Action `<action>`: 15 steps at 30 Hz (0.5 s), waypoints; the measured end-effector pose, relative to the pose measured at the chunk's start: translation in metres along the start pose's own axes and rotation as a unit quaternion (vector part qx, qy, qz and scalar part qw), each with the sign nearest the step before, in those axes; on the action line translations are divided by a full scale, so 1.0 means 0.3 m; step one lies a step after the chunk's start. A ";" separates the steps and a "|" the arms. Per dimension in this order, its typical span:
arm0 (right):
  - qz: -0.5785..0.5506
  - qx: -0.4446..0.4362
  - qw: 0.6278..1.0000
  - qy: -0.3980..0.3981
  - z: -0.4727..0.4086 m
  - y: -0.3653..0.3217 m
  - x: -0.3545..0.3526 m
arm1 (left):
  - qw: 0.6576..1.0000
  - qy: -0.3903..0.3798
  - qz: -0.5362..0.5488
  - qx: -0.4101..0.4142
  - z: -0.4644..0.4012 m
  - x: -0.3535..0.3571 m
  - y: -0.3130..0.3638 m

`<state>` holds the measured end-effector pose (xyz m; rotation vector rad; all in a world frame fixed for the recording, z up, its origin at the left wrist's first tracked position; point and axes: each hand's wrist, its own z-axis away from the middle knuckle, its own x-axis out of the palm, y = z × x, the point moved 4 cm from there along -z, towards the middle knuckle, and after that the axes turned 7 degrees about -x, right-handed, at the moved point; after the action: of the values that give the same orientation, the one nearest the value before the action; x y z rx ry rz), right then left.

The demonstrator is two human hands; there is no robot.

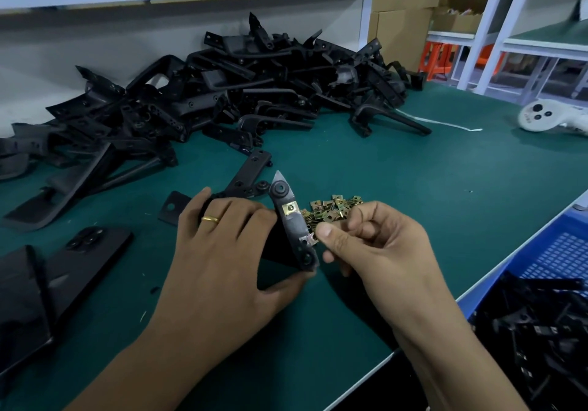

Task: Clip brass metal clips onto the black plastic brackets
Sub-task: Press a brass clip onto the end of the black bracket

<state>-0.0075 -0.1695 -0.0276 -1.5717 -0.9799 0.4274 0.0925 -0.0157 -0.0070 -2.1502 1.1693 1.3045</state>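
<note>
On a green work mat (397,188) the left hand (222,245) grips a black plastic bracket (294,229), fingers curled over its top side and the thumb pressed under its near end, so that the narrow edge strip stands tilted up toward the camera. One brass clip (290,209) already sits on that strip, just below a round boss near the pointed far tip. The right hand (369,245) pinches a second clip (310,238) between thumb and forefinger and holds it against the strip's right edge lower down; whether it is fully seated cannot be told, as the thumb tip covers part of it. Just beyond the right hand's knuckles lies a small heap of loose brass clips (332,208) on the mat. A gold ring (210,219) shows on a left finger. Behind, a big pile of black brackets (238,89) spreads against the back wall, and more flat black parts (63,267) lie at the left edge. A blue perforated crate (560,258) holding black pieces sits off the mat's right side. A white handheld controller (541,117) rests far right, and cardboard boxes (404,28) stand beyond. No label or writing can be read anywhere; any marks on the controller are too small to make out.
</note>
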 end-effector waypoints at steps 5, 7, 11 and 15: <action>-0.021 -0.020 0.999 0.038 0.028 0.016 0.050 | 1.000 0.005 -0.012 -0.013 0.008 0.000 -0.015; 0.008 -0.036 0.998 0.047 0.035 0.022 0.055 | 1.000 0.007 -0.025 -0.009 0.012 -0.001 -0.019; 0.094 -0.073 0.992 0.044 0.044 0.022 0.048 | 0.999 0.014 -0.042 -0.001 0.011 -0.002 -0.018; 0.107 -0.062 0.992 0.018 0.044 0.031 0.050 | 0.999 0.004 -0.047 0.014 0.020 -0.002 -0.024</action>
<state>-0.0051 -0.1492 -0.0360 -1.7991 -0.8266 0.4915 0.0949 -0.0073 -0.0103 -2.1656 1.0689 1.2332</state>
